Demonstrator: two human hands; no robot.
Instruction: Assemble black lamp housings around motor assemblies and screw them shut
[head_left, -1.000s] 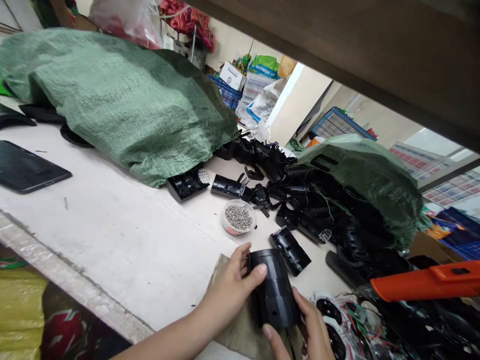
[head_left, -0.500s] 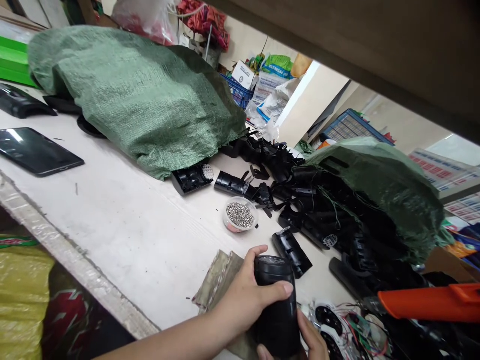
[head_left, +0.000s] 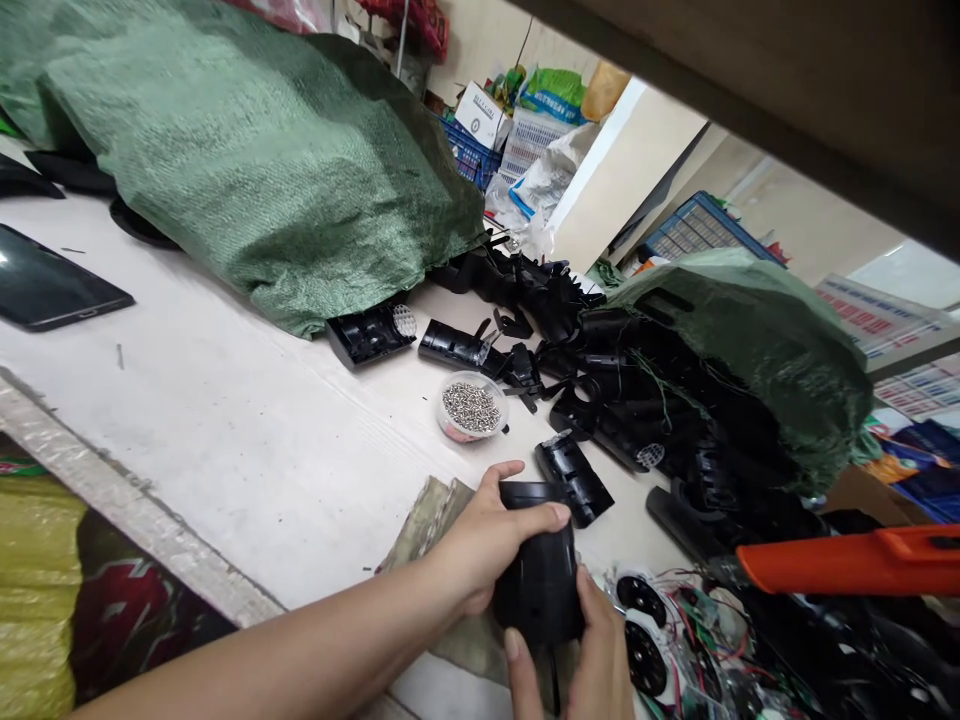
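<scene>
A black rounded plastic housing (head_left: 538, 585) is held between my two hands at the bottom of the view. My left hand (head_left: 487, 545) wraps its upper part, the thumb across the front and a finger sticking out beyond the top. Lower down, my right hand (head_left: 592, 650) grips its right side and base, with the thumb at the bottom edge. A thin dark strip or cord shows below the housing. Under my hands lies a folded greyish cloth pad (head_left: 431, 525). Just beyond them is an open black half-shell (head_left: 576, 480), and past it a round tub of small screws (head_left: 471, 408).
A big green woven sack (head_left: 262, 170) covers the back left of the table (head_left: 247, 450). Black plastic parts (head_left: 600, 400) spill from another green sack (head_left: 757, 340). An orange-handled tool (head_left: 832, 562) hangs at the right, above wired circuit parts (head_left: 697, 630). A dark phone (head_left: 60, 285) lies far left.
The housing has tipped, so its clear round top face no longer shows and its lower end does. The view has shifted slightly, moving the scene left and up. Both hands keep hold.
</scene>
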